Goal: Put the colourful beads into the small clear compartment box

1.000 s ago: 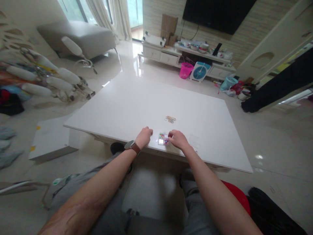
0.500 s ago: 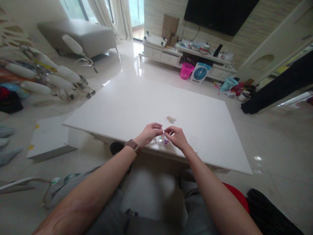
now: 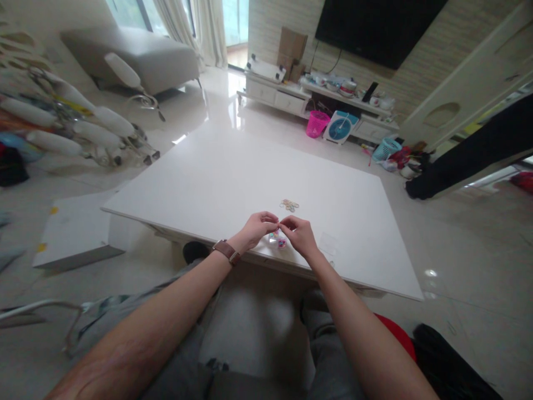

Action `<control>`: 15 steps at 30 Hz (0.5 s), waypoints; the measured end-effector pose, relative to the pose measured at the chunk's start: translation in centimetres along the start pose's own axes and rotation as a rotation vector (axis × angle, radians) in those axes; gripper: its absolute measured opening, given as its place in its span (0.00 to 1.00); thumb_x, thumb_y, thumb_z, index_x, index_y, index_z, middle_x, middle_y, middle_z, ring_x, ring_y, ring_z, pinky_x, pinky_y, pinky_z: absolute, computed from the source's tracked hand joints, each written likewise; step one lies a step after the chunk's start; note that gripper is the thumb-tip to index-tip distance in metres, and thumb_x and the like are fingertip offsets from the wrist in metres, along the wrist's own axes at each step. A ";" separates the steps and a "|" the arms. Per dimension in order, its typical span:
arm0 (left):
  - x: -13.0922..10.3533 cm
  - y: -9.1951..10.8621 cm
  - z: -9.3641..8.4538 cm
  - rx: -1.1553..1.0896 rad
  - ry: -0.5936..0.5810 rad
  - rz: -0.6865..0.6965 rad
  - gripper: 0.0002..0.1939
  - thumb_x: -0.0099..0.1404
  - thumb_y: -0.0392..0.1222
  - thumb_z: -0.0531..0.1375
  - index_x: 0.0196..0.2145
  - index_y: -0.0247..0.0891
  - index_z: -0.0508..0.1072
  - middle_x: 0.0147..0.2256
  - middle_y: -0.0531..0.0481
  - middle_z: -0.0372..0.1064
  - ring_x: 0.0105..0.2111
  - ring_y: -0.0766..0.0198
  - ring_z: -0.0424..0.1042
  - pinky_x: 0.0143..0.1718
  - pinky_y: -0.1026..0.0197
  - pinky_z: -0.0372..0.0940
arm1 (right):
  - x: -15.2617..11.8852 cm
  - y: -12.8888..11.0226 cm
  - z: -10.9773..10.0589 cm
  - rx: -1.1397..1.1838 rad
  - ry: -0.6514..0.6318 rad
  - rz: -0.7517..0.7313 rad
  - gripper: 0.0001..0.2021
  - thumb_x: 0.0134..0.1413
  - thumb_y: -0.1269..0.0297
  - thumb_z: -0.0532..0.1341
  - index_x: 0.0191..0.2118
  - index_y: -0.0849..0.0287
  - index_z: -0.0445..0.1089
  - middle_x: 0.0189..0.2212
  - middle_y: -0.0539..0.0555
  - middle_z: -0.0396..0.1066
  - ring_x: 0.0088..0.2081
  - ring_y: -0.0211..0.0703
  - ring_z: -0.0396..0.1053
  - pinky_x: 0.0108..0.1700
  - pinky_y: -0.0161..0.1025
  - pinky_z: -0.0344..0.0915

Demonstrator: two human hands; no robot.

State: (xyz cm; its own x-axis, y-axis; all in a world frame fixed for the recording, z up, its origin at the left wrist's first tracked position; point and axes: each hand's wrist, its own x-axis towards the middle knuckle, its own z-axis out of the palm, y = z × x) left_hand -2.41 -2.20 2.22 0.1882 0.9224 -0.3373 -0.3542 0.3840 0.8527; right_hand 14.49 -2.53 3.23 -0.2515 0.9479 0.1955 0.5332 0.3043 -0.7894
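My left hand [image 3: 259, 229] and my right hand [image 3: 298, 233] meet fingertip to fingertip just above the near edge of the white table [image 3: 233, 172]. Each is closed in a pinch; whatever sits between the fingertips is too small to name. Right below them stands a small clear box [image 3: 277, 240] with brightly coloured little pieces inside, partly covered by my fingers. Beyond the hands lies a small pile of thin rings [image 3: 290, 205] in pale and golden tones. To the right of my right hand, a clear flat piece [image 3: 328, 243], perhaps a lid, rests on the tabletop.
A white box-like panel [image 3: 75, 228] is on the floor left of the table. Farther back are a TV stand [image 3: 270, 94], a pink basket [image 3: 317, 123] and a blue fan [image 3: 340, 128]. A dark padded post [image 3: 466, 147] slants in at the right.
My fingertips have come closer together over the clear box. The whole view has shifted slightly; the rings and the box stay in place on the table.
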 end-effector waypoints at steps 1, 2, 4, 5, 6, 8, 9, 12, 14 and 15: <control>0.0 0.0 0.0 0.002 -0.001 0.005 0.11 0.52 0.25 0.68 0.32 0.31 0.73 0.30 0.49 0.75 0.32 0.67 0.75 0.45 0.59 0.70 | 0.0 0.0 0.0 -0.003 0.002 -0.010 0.07 0.58 0.62 0.65 0.32 0.58 0.76 0.28 0.51 0.77 0.28 0.39 0.71 0.35 0.36 0.67; 0.0 0.0 -0.1 0.000 0.002 0.006 0.11 0.51 0.26 0.69 0.32 0.32 0.72 0.29 0.49 0.76 0.32 0.67 0.75 0.44 0.59 0.70 | 0.0 0.0 0.0 -0.004 0.000 -0.023 0.07 0.58 0.61 0.64 0.32 0.58 0.75 0.28 0.51 0.76 0.29 0.39 0.71 0.34 0.36 0.67; 0.0 0.0 -0.3 -0.011 0.011 -0.003 0.13 0.51 0.28 0.70 0.33 0.32 0.72 0.29 0.49 0.76 0.31 0.67 0.76 0.44 0.59 0.70 | 0.0 0.0 0.0 -0.002 -0.020 -0.049 0.06 0.59 0.62 0.64 0.33 0.58 0.75 0.29 0.52 0.76 0.30 0.39 0.72 0.35 0.35 0.68; 0.0 0.0 -0.3 -0.015 0.015 -0.010 0.13 0.51 0.29 0.70 0.33 0.32 0.72 0.28 0.48 0.76 0.31 0.67 0.76 0.44 0.59 0.70 | 0.0 0.1 -0.1 -0.002 -0.034 -0.060 0.05 0.59 0.63 0.64 0.33 0.57 0.75 0.30 0.52 0.76 0.31 0.39 0.72 0.35 0.35 0.68; 0.0 0.0 -0.4 -0.016 0.019 -0.015 0.13 0.51 0.29 0.70 0.33 0.32 0.72 0.27 0.48 0.77 0.31 0.66 0.76 0.43 0.60 0.70 | 0.0 0.1 -0.1 -0.004 -0.048 -0.071 0.05 0.59 0.64 0.64 0.34 0.57 0.75 0.31 0.52 0.76 0.32 0.39 0.72 0.35 0.35 0.68; 0.0 0.0 -0.4 -0.012 0.020 -0.020 0.12 0.52 0.29 0.69 0.34 0.32 0.72 0.27 0.47 0.77 0.31 0.66 0.76 0.44 0.60 0.70 | 0.0 0.2 -0.1 -0.014 -0.068 -0.094 0.04 0.59 0.66 0.63 0.34 0.57 0.75 0.31 0.52 0.75 0.33 0.39 0.72 0.35 0.35 0.68; 0.0 -0.1 -0.4 -0.004 0.017 -0.022 0.11 0.53 0.29 0.69 0.34 0.32 0.72 0.27 0.47 0.77 0.31 0.65 0.76 0.44 0.59 0.70 | 0.0 0.2 -0.1 -0.025 -0.074 -0.105 0.04 0.59 0.67 0.63 0.34 0.58 0.75 0.31 0.52 0.75 0.33 0.39 0.72 0.35 0.35 0.67; 0.1 -0.3 -0.2 0.041 0.020 -0.032 0.09 0.55 0.28 0.66 0.35 0.32 0.73 0.26 0.48 0.76 0.30 0.65 0.76 0.45 0.59 0.71 | 0.0 0.4 -0.2 -0.082 -0.103 -0.133 0.04 0.61 0.69 0.62 0.34 0.58 0.74 0.30 0.51 0.73 0.33 0.39 0.70 0.37 0.34 0.65; 0.2 -0.3 -0.1 0.077 0.027 -0.039 0.07 0.57 0.28 0.64 0.35 0.32 0.73 0.26 0.48 0.76 0.31 0.65 0.76 0.46 0.58 0.71 | 0.0 0.7 -0.2 -0.131 -0.122 -0.143 0.05 0.61 0.70 0.61 0.34 0.58 0.73 0.31 0.51 0.72 0.34 0.38 0.69 0.38 0.34 0.64; 0.2 -0.2 -0.1 0.112 0.023 -0.037 0.05 0.59 0.29 0.63 0.35 0.32 0.73 0.27 0.47 0.76 0.31 0.65 0.77 0.45 0.57 0.71 | 0.0 0.9 -0.2 -0.156 -0.126 -0.141 0.05 0.62 0.71 0.61 0.34 0.58 0.72 0.31 0.51 0.72 0.34 0.38 0.68 0.39 0.34 0.63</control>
State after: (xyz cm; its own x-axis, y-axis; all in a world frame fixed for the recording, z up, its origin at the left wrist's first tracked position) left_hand -2.39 -2.11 1.89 0.1776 0.9087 -0.3778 -0.2427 0.4125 0.8781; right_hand 15.08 -2.22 2.66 -0.4259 0.8787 0.2156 0.6015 0.4530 -0.6580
